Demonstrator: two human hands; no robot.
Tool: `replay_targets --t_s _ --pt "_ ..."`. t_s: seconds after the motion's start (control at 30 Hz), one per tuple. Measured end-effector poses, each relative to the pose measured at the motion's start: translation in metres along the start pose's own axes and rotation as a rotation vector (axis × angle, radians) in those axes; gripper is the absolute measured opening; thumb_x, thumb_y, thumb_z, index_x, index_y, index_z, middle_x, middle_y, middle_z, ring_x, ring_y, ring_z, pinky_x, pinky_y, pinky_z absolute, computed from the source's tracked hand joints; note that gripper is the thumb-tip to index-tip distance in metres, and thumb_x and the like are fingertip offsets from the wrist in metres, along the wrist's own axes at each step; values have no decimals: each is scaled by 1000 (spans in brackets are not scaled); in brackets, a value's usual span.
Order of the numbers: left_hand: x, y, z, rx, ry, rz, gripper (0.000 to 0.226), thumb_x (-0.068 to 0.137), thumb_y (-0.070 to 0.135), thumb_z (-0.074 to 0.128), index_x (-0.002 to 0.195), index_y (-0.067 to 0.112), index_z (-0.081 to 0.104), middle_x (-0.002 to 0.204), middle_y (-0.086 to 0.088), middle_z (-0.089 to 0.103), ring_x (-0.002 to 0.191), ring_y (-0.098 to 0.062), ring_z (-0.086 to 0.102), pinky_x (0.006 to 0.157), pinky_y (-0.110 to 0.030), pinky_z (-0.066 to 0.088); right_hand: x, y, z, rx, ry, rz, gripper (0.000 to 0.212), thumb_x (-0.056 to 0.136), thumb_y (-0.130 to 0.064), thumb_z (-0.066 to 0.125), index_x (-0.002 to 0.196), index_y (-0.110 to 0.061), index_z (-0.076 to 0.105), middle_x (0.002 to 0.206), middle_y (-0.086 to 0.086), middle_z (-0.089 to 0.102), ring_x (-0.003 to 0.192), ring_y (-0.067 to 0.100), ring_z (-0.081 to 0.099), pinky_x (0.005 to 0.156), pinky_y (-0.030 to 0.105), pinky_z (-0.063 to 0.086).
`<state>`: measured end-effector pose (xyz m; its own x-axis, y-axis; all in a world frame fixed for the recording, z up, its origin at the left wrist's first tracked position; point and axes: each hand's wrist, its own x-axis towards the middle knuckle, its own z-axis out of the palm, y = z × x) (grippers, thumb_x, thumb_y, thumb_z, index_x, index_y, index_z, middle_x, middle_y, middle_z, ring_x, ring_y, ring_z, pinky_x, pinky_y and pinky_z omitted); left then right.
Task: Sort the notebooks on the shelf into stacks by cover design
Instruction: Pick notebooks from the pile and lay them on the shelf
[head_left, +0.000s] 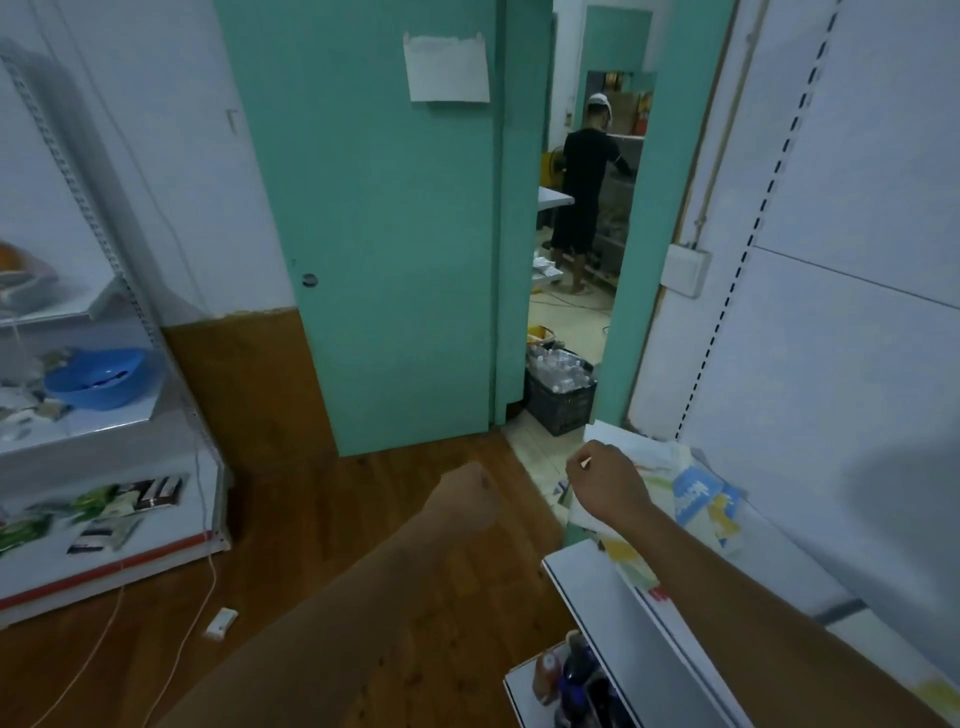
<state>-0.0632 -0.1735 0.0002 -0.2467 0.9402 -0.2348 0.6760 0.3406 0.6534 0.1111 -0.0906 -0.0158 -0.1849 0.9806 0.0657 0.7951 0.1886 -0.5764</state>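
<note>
- Notebooks (698, 499) with pale blue and yellow covers lie in a loose heap on the white shelf (618, 623) at the right, against the white back panel.
- The right hand (608, 480) hangs over the near end of the heap, fingers curled; whether they grip a cover cannot be told.
- The left hand (467, 496) hovers above the wooden floor (322, 519), left of the shelf, curled into an empty fist.
- Bottles (571, 670) stand on a lower shelf.

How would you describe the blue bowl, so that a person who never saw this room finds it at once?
Look at the white shelving unit against the left wall. On its middle shelf sits the blue bowl, a round plastic basin. It is the only solid blue thing there; around it lie just small pale packets.
</note>
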Motion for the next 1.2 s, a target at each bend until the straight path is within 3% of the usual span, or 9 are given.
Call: replay_targets --t_s 0.13,0.23,0.3,0.37,0.5,0.7,0.87,1.1,1.2 --pt "44 28 20 83 -102 71 10 93 20 47 96 15 55 94 1 59 98 -17 61 76 -21 50 27 42 -13 -51 62 144 29 94 -29 47 105 -7 61 104 14 64 95 30 60 79 37 51" --pt "74 37 46 46 -201 43 20 97 18 42 103 7 57 77 8 44 87 -11 56 57 -2 35 33 72 -20 -101 91 289 35 94 -32 46 115 -5 57 117 18 56 110 34 54 90 39 47" --pt "94 40 63 -84 -277 45 37 100 23 39 124 -2 51 102 -9 58 112 -28 53 71 -5 33 37 87 -23 -88 81 411 40 95 -32 45 120 -3 53 123 19 50 116 35 51 94 39 44" --pt "105 51 72 -110 -272 61 39 100 27 42 128 0 50 125 -15 54 112 -26 52 88 -23 44 42 99 -22 -49 80 492 39 93 -32 46 114 0 54 118 20 54 112 34 54 91 37 45" --pt "125 61 85 45 -341 183 41 94 32 57 126 5 53 124 -10 59 98 -17 55 79 -22 46 45 103 -13 40 40 618 25 92 -26 48 79 -5 54 90 10 58 87 26 58 69 26 39" --pt "148 58 91 52 -474 149 41 92 31 62 121 5 53 119 -10 61 91 -17 58 75 -22 51 45 93 4 138 156 769 43 87 -30 52 116 1 55 114 15 60 105 29 58 78 28 42" --pt "149 49 84 -61 -631 174 41 92 31 61 124 10 48 122 -7 60 102 -22 62 73 -35 60 37 84 8 229 281 858 43 91 -35 52 115 0 60 114 15 63 106 28 59 83 29 44" --pt "136 56 64 -273 -655 285 29 99 23 48 127 18 42 115 -1 56 93 -15 57 66 -27 53 15 65 -6 354 441 865 35 92 -37 52 107 -6 62 101 11 64 85 24 57 73 26 40" --pt "124 62 63 -292 -649 372 16 98 26 47 112 21 42 117 -4 57 101 -20 59 79 -41 56 -1 61 -14 405 513 882 32 93 -37 52 93 -6 61 99 12 62 82 22 55 71 29 42"
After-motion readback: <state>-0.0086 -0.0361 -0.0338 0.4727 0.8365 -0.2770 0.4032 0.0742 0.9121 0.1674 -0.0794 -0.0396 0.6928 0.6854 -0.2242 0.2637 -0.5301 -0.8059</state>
